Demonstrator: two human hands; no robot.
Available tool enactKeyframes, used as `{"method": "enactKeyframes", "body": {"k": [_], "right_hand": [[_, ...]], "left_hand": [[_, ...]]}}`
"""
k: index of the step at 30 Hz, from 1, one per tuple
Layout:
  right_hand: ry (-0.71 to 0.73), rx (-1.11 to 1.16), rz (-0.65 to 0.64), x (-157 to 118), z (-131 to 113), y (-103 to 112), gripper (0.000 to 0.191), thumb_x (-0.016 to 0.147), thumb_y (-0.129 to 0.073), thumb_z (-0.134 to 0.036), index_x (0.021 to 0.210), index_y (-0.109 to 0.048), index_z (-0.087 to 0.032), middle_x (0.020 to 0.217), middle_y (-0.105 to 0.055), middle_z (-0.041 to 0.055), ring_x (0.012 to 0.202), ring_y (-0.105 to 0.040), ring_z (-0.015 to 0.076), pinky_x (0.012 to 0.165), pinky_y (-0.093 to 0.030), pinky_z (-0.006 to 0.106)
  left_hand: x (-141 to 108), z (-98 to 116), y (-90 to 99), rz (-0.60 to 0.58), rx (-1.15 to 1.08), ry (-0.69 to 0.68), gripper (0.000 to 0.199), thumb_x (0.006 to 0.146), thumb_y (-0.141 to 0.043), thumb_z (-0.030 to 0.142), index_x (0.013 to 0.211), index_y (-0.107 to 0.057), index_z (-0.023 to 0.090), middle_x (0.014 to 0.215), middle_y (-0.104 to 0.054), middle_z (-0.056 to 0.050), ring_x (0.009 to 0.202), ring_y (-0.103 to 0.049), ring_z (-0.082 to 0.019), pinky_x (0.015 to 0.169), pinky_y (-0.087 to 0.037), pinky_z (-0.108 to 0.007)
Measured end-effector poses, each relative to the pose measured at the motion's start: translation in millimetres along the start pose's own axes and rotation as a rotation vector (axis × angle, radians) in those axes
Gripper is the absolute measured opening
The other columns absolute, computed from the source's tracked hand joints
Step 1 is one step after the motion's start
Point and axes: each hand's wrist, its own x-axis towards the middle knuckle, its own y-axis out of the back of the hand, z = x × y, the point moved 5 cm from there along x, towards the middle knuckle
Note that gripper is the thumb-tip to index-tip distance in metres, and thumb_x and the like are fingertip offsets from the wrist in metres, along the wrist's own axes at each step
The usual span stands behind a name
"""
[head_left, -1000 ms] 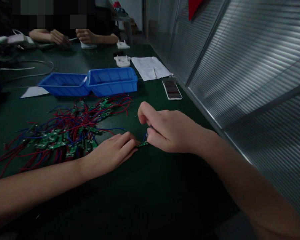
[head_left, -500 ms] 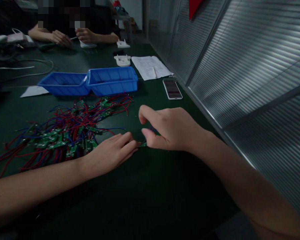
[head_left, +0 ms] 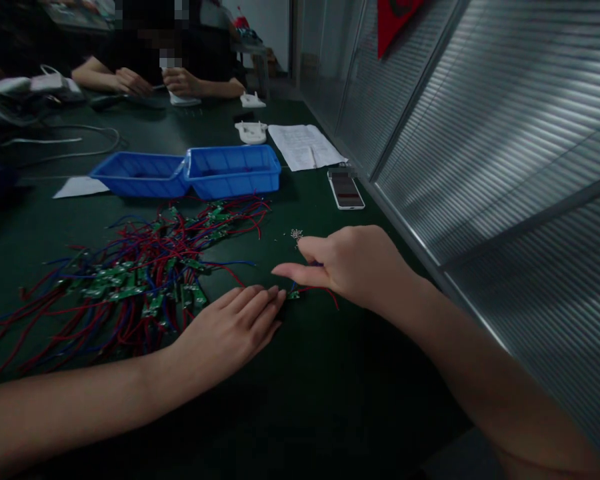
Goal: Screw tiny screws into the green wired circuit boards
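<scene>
My left hand (head_left: 240, 319) rests palm down on the dark green table, its fingers together and pressing on the end of a small green circuit board (head_left: 294, 295). A red wire (head_left: 325, 291) and a bit of blue wire run from this board, partly behind my right hand. My right hand (head_left: 353, 267) hovers just beyond the board with thumb and index finger apart. Its index fingertip is at a little heap of tiny metal parts (head_left: 296, 234); its other fingers are hidden. Left of my hands lies a tangled pile of circuit boards (head_left: 115, 279) with red and blue wires.
Two blue bins (head_left: 233, 183) stand behind the pile. Farther right are a phone (head_left: 347, 189), printed paper (head_left: 300, 143) with a pen, and white plastic parts (head_left: 253, 132). A glass partition with blinds (head_left: 505, 133) borders the right side. Across the table, a co-worker's hands (head_left: 180, 83) hold something white.
My right thumb and index finger have spread wider and the hand has turned, uncovering the heap of tiny parts and the red wire. My left hand stays at the board. The view has shifted slightly.
</scene>
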Motion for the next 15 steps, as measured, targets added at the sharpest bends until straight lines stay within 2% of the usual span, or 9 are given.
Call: {"method": "enactKeyframes", "body": {"k": [3, 6, 10, 13, 15], "right_hand": [[0.068, 0.173, -0.054, -1, -1, 1, 0.029, 0.091, -0.035, -0.041, 0.097, -0.052, -0.018, 0.079, -0.063, 0.0017, 0.067, -0.058, 0.0136, 0.052, -0.022, 0.024], [0.113, 0.273, -0.1, -4, -4, 2, 0.022, 0.09, -0.033, -0.024, 0.108, -0.043, -0.016, 0.084, -0.063, 0.0018, 0.065, -0.057, 0.0118, 0.052, -0.025, 0.023], [0.088, 0.131, -0.104, -8, -8, 2, 0.028, 0.096, -0.023, -0.031, 0.108, -0.044, -0.016, 0.075, -0.063, 0.0021, 0.059, -0.057, 0.0131, 0.046, -0.019, 0.024], [0.074, -0.004, -0.018, -8, -11, 3, 0.036, 0.096, -0.022, -0.041, 0.105, -0.048, -0.019, 0.07, -0.062, 0.0024, 0.058, -0.057, 0.0141, 0.046, -0.015, 0.024], [0.078, -0.061, 0.036, -7, -12, 2, 0.043, 0.094, -0.021, -0.05, 0.094, -0.052, -0.021, 0.064, -0.058, 0.002, 0.057, -0.056, 0.0141, 0.047, -0.014, 0.024]], "left_hand": [[-1, 3, 3.9, 0.0, 0.034, -0.016, 0.036, 0.088, -0.051, 0.026, 0.12, -0.055, 0.01, 0.112, -0.062, -0.011, 0.1, -0.055, -0.025, 0.082, -0.046, -0.036], [0, 1, 4.4, -0.03, 0.006, -0.003, 0.042, 0.089, -0.049, 0.03, 0.126, -0.051, 0.01, 0.119, -0.059, -0.011, 0.104, -0.054, -0.025, 0.086, -0.045, -0.036], [0, -3, 2.8, -0.067, -0.022, -0.008, 0.041, 0.089, -0.049, 0.036, 0.124, -0.054, 0.015, 0.123, -0.057, -0.011, 0.106, -0.053, -0.027, 0.086, -0.045, -0.038], [0, -4, 3.8, -0.058, -0.021, -0.033, 0.044, 0.088, -0.051, 0.037, 0.126, -0.052, 0.017, 0.119, -0.059, -0.011, 0.104, -0.054, -0.027, 0.083, -0.045, -0.037], [0, -4, 5.1, -0.049, -0.024, -0.047, 0.044, 0.088, -0.051, 0.036, 0.127, -0.052, 0.017, 0.113, -0.061, -0.01, 0.102, -0.055, -0.027, 0.08, -0.045, -0.036]]}}
